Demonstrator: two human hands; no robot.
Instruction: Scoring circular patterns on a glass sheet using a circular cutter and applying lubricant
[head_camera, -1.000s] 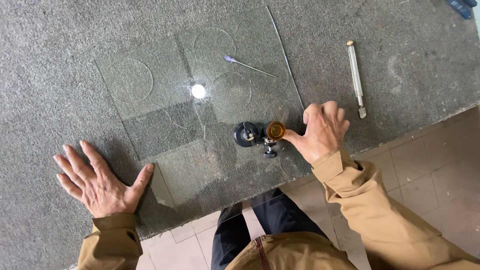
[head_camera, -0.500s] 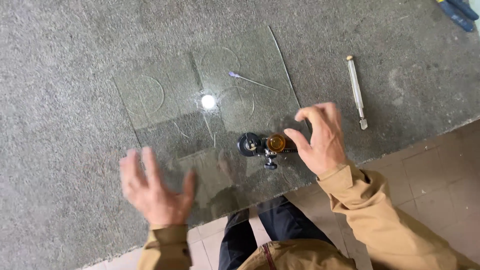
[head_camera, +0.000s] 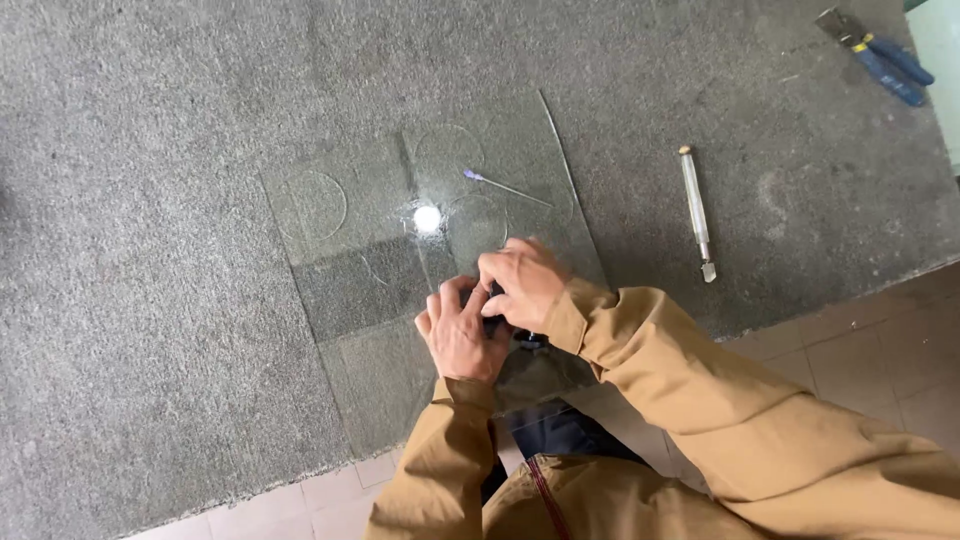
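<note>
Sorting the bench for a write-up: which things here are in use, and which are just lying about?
In use:
left hand
right hand
dark tool under both hands
glass sheet

Lying about:
pen-like cutter
blue-handled pliers
thin stick on the glass

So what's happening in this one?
A person in a tan jacket bends over a sheet of clear glass lying on a grey carpeted surface. Both hands, left hand and right hand, are closed around a small dark tool that sits on the glass, mostly hidden. Circles are scored into the sheet. A slim glass cutter lies to the right, and blue-handled pliers sit at the far corner.
</note>
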